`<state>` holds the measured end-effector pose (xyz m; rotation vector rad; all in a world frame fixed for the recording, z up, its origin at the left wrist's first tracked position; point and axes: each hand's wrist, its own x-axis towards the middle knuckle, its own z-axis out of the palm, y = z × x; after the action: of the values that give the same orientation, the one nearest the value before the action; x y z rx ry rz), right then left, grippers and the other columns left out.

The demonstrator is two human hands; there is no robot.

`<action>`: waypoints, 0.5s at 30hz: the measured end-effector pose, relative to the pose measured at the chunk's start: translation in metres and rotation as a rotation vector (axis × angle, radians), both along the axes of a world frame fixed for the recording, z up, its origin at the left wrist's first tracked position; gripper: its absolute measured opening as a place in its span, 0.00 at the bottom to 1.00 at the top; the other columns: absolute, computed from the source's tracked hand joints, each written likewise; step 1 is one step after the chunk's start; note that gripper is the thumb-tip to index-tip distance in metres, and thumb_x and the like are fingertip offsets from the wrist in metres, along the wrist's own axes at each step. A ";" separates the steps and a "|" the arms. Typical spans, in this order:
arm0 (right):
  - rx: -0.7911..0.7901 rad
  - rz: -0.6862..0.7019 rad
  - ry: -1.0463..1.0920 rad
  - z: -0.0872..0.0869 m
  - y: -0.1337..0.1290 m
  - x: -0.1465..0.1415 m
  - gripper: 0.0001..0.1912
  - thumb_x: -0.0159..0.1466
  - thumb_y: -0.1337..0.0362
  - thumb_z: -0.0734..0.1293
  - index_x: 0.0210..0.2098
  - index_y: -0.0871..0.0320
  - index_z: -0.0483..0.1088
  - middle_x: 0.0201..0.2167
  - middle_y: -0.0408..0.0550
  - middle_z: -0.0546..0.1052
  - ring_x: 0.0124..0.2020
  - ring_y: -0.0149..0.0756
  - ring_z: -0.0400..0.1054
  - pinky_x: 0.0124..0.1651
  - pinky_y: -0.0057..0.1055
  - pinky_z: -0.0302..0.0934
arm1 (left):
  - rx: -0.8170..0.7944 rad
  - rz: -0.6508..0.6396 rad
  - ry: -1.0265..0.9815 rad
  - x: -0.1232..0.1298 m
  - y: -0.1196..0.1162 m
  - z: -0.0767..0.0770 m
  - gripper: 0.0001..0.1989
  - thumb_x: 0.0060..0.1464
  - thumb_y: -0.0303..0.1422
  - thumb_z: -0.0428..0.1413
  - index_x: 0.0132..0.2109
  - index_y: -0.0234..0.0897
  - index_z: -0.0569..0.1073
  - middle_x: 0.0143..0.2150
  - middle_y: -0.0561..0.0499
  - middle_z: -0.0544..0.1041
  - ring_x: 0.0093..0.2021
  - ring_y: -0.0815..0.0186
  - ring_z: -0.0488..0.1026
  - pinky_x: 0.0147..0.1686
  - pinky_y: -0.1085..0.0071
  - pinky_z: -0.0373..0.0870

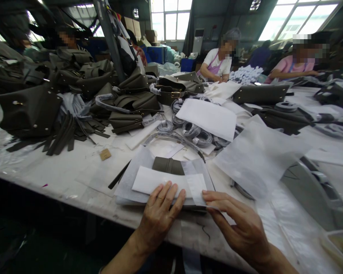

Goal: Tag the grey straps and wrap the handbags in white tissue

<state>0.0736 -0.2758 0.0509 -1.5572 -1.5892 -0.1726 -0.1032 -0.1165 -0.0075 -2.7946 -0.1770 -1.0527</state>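
Note:
A dark olive handbag (168, 165) lies on the table near me, partly covered by translucent wrapping paper (128, 186). Its curved handle (185, 141) arches out behind it. Across the bag rests a white padding sheet (148, 180), and my left hand (161, 213) lies over its front edge with fingers stretched out. A translucent strip (194, 180) crosses the right side of the sheet. My right hand (237, 220) pinches this strip near the bag's front right corner. The bag's front edge is mostly hidden.
Olive bags (28, 110) are heaped at the left, with loose straps (63, 133) beside them. Coiled, wrapped straps (198, 135) and a white sheet (208, 116) lie behind. Large translucent paper (257, 152) spreads at the right. Co-workers (217, 62) sit across the table.

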 end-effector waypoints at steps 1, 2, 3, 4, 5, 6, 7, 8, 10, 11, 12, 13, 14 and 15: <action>0.004 0.000 -0.019 -0.001 -0.002 -0.001 0.07 0.64 0.74 0.65 0.38 0.57 0.72 0.39 0.51 0.81 0.46 0.39 0.77 0.50 0.31 0.73 | -0.006 0.002 0.006 -0.001 0.000 0.000 0.19 0.68 0.24 0.43 0.58 0.34 0.72 0.57 0.42 0.75 0.62 0.54 0.67 0.60 0.55 0.65; 0.002 0.007 -0.049 -0.003 -0.004 -0.002 0.08 0.63 0.75 0.65 0.38 0.58 0.72 0.41 0.52 0.81 0.48 0.41 0.76 0.53 0.35 0.72 | -0.011 0.003 0.013 -0.001 0.000 0.000 0.19 0.68 0.24 0.42 0.59 0.35 0.71 0.57 0.42 0.75 0.63 0.54 0.67 0.60 0.55 0.65; -0.007 0.021 -0.086 -0.005 -0.006 -0.003 0.08 0.63 0.75 0.65 0.38 0.58 0.72 0.42 0.52 0.81 0.50 0.42 0.75 0.56 0.39 0.70 | -0.015 0.004 0.024 -0.002 0.000 0.000 0.19 0.68 0.25 0.42 0.59 0.35 0.71 0.57 0.42 0.75 0.63 0.54 0.66 0.61 0.55 0.65; -0.021 0.039 -0.124 -0.007 -0.007 -0.004 0.08 0.62 0.75 0.64 0.38 0.58 0.72 0.44 0.53 0.81 0.53 0.44 0.73 0.59 0.42 0.68 | -0.019 0.009 0.033 -0.002 0.000 -0.001 0.19 0.68 0.25 0.42 0.59 0.35 0.71 0.57 0.43 0.74 0.63 0.54 0.66 0.61 0.55 0.64; -0.039 0.055 -0.157 -0.010 -0.008 -0.006 0.08 0.62 0.75 0.64 0.37 0.59 0.72 0.45 0.54 0.80 0.56 0.45 0.71 0.60 0.44 0.66 | -0.020 0.013 0.041 -0.002 0.000 -0.001 0.19 0.68 0.25 0.43 0.59 0.36 0.71 0.57 0.43 0.75 0.63 0.54 0.66 0.61 0.55 0.64; -0.057 0.061 -0.180 -0.012 -0.007 -0.008 0.08 0.62 0.75 0.63 0.36 0.59 0.72 0.46 0.54 0.80 0.57 0.46 0.69 0.61 0.45 0.66 | -0.018 0.019 0.045 -0.001 0.000 -0.001 0.18 0.68 0.26 0.43 0.59 0.36 0.71 0.57 0.43 0.75 0.62 0.54 0.67 0.60 0.55 0.65; -0.073 0.054 -0.193 -0.015 -0.007 -0.010 0.08 0.63 0.76 0.63 0.36 0.59 0.72 0.47 0.55 0.80 0.59 0.46 0.68 0.62 0.46 0.65 | -0.012 0.025 0.047 0.000 -0.001 -0.001 0.18 0.68 0.26 0.44 0.58 0.36 0.72 0.56 0.44 0.75 0.62 0.54 0.68 0.60 0.55 0.65; -0.079 0.038 -0.198 -0.018 -0.005 -0.012 0.09 0.63 0.76 0.62 0.36 0.59 0.72 0.47 0.54 0.80 0.59 0.45 0.68 0.62 0.45 0.65 | -0.003 0.033 0.049 0.002 -0.002 0.000 0.17 0.68 0.26 0.44 0.57 0.36 0.72 0.56 0.44 0.75 0.61 0.54 0.68 0.59 0.55 0.66; -0.069 -0.001 -0.192 -0.024 -0.003 -0.017 0.11 0.63 0.76 0.61 0.38 0.59 0.72 0.46 0.54 0.80 0.58 0.44 0.69 0.61 0.45 0.66 | 0.027 0.050 0.070 0.007 -0.005 0.005 0.17 0.68 0.27 0.43 0.55 0.35 0.73 0.54 0.43 0.76 0.59 0.53 0.70 0.58 0.53 0.66; -0.058 -0.016 -0.188 -0.027 -0.001 -0.018 0.11 0.64 0.76 0.61 0.39 0.58 0.72 0.46 0.53 0.80 0.56 0.43 0.70 0.60 0.44 0.67 | 0.050 0.049 0.088 0.010 -0.007 0.008 0.17 0.68 0.27 0.42 0.54 0.33 0.74 0.53 0.41 0.76 0.58 0.53 0.71 0.58 0.53 0.67; -0.044 -0.025 -0.185 -0.030 0.000 -0.020 0.11 0.64 0.76 0.62 0.39 0.58 0.72 0.45 0.52 0.81 0.55 0.42 0.71 0.60 0.44 0.67 | 0.076 0.038 0.108 0.013 -0.008 0.011 0.18 0.68 0.26 0.40 0.52 0.31 0.74 0.52 0.40 0.76 0.58 0.52 0.70 0.58 0.53 0.67; -0.029 -0.030 -0.181 -0.033 0.000 -0.021 0.11 0.64 0.76 0.62 0.39 0.58 0.73 0.44 0.52 0.81 0.54 0.42 0.72 0.59 0.43 0.68 | 0.098 0.016 0.133 0.015 -0.009 0.014 0.19 0.68 0.25 0.39 0.51 0.28 0.73 0.52 0.38 0.76 0.59 0.52 0.70 0.58 0.54 0.67; -0.016 -0.035 -0.175 -0.035 0.001 -0.022 0.10 0.64 0.76 0.63 0.39 0.57 0.73 0.44 0.51 0.81 0.53 0.42 0.73 0.58 0.43 0.68 | 0.111 -0.016 0.156 0.017 -0.009 0.016 0.20 0.67 0.24 0.38 0.50 0.26 0.73 0.52 0.37 0.76 0.59 0.53 0.70 0.59 0.56 0.68; -0.007 -0.040 -0.168 -0.037 0.001 -0.022 0.10 0.64 0.75 0.63 0.38 0.57 0.73 0.44 0.51 0.81 0.53 0.42 0.73 0.58 0.43 0.68 | 0.115 -0.053 0.173 0.018 -0.008 0.018 0.20 0.66 0.23 0.37 0.50 0.24 0.73 0.52 0.36 0.75 0.58 0.55 0.70 0.59 0.59 0.68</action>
<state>0.0512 -0.2750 0.0140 -1.6152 -1.6896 -0.3275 -0.0848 -0.1245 0.0105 -2.7813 -0.0214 -0.7981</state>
